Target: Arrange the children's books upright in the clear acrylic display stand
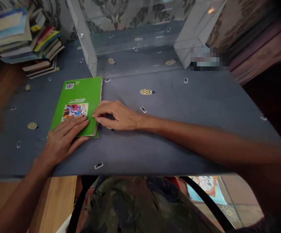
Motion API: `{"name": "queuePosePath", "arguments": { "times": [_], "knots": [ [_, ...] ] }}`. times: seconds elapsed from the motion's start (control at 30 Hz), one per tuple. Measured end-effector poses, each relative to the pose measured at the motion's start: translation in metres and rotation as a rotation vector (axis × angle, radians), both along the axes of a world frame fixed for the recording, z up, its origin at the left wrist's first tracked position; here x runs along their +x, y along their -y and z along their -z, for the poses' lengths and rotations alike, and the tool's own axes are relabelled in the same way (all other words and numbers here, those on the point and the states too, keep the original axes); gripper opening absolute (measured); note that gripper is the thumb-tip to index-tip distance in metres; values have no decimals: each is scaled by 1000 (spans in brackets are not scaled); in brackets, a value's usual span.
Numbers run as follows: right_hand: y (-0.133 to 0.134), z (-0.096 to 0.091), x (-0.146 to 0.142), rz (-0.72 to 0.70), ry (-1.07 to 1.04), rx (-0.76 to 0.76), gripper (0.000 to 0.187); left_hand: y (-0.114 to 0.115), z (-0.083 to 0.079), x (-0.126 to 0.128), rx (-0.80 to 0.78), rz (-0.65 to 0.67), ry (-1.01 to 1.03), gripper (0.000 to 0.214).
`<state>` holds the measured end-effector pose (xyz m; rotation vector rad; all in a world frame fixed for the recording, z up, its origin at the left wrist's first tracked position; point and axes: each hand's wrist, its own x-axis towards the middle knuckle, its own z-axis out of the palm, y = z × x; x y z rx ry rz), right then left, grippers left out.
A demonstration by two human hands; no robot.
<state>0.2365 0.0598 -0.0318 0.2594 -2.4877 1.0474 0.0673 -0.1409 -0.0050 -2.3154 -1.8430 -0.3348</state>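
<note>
A green book (82, 92) lies closed on the grey cloth, its barcode toward the far side and a colourful picture on the cover. My left hand (66, 134) rests flat across the near part of the cover, fingers stretched out and partly over the picture. At the book's right edge, my right hand (117, 115) has its thumb and fingertips brought together on the cover's margin. The fingertips hide whether it grips the cover alone or some pages too.
Stacked books (30, 42) stand at the far left. A clear plastic rack (135, 42) spans the back, near the wall. The table's grey cloth (169, 142) is printed with pineapples. A light-blue printed item (207, 189) lies below the front edge, on the right.
</note>
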Motion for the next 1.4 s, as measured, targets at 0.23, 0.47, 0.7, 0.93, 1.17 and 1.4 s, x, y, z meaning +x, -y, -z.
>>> {"name": "queuePosePath", "arguments": {
  "times": [0.23, 0.47, 0.7, 0.93, 1.17, 1.4],
  "knots": [
    [0, -4, -1, -19, -6, -222, 20, 0, 0, 3, 0, -23, 74, 51],
    [1, -8, 2, -50, 17, -339, 18, -1, 0, 3, 27, -5, 51, 44],
    [1, -11, 3, -66, 34, -377, 18, -2, -1, 4, 54, 15, 28, 42],
    [1, -12, 4, -67, 43, -371, 18, -2, -1, 3, 39, 10, 55, 42],
    [4, -9, 4, -53, 38, -317, 18, 1, 3, 0, 5, -8, 81, 46],
    [35, -8, 11, -140, -142, 102, 22, 1, 4, -1, -10, -13, 87, 47]
  ]
}}
